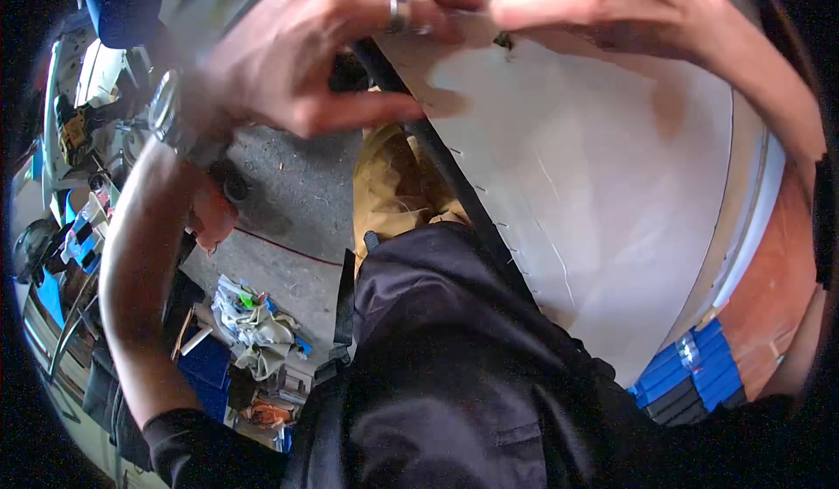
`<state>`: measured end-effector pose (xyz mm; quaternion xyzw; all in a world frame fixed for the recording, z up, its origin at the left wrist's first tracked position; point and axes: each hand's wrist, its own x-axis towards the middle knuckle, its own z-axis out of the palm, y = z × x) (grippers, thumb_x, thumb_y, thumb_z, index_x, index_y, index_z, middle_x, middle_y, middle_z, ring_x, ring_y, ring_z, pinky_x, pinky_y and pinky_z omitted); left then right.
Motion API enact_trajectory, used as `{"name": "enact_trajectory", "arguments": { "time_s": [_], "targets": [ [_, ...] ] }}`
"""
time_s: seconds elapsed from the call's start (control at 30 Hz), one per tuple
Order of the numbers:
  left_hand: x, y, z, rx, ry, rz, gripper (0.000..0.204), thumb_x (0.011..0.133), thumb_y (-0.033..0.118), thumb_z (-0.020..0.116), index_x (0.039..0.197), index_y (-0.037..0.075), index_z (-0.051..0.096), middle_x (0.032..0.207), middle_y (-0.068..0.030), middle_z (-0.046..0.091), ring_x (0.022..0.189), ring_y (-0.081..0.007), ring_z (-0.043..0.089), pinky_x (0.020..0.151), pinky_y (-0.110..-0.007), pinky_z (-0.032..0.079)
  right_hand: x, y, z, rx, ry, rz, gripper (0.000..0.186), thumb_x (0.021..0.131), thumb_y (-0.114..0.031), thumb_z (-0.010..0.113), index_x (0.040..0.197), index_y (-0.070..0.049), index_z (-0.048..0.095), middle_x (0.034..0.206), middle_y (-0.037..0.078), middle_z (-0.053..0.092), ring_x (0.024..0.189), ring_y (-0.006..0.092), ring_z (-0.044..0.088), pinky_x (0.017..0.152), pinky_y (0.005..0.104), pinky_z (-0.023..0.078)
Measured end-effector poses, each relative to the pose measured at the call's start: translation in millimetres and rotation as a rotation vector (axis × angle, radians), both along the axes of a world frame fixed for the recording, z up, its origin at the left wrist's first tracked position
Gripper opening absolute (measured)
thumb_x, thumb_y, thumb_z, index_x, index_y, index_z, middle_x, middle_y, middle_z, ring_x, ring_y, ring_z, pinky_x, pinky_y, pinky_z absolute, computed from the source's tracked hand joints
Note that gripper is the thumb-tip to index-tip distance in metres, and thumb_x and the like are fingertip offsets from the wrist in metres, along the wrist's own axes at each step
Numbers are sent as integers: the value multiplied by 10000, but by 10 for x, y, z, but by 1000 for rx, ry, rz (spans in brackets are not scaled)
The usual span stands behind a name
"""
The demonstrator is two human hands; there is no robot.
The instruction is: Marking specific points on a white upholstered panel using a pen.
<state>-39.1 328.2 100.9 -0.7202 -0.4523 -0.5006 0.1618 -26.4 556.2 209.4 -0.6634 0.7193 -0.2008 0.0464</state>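
A large off-white sheet or panel [603,183] lies in front of me, with a black strip [450,174] along its left edge. Short thin pins or threads stick out beside that strip. My left hand [306,61], wearing a ring and a wristwatch, reaches over the strip with its thumb apart from the fingers. From the upper right comes my right hand [612,4], fingers bent close together near my left fingertips; whatever they may pinch is hidden. Just below them is a small dark tuft [502,41]. Motion blurs both hands.
Crumpled whitish and green scraps [258,314] lie on the grey floor [288,174] to the left. A thin red cord [288,246] crosses it. Blue ribbed material [690,367] and a reddish-brown board [769,288] are at the right. Cluttered shelving [79,139] stands far left.
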Motion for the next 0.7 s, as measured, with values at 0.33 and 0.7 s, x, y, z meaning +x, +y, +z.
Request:
{"name": "enact_trajectory", "arguments": {
  "time_s": [0.33,0.7],
  "targets": [
    [802,157,547,-723,-164,714,215,756,173,759,964,132,726,976,13,654,954,-202,588,872,-356,445,575,339,100,464,-484,-819,278,840,-171,688,1056,-21,598,937,126,649,903,300,599,847,395,461],
    [859,222,417,-703,-167,838,127,798,43,651,920,76,643,880,-91,610,869,-299,574,756,-390,494,310,150,-66,243,-621,-491,178,819,-117,603,975,-33,627,940,173,651,888,343,622,804,404,499]
  ]
}}
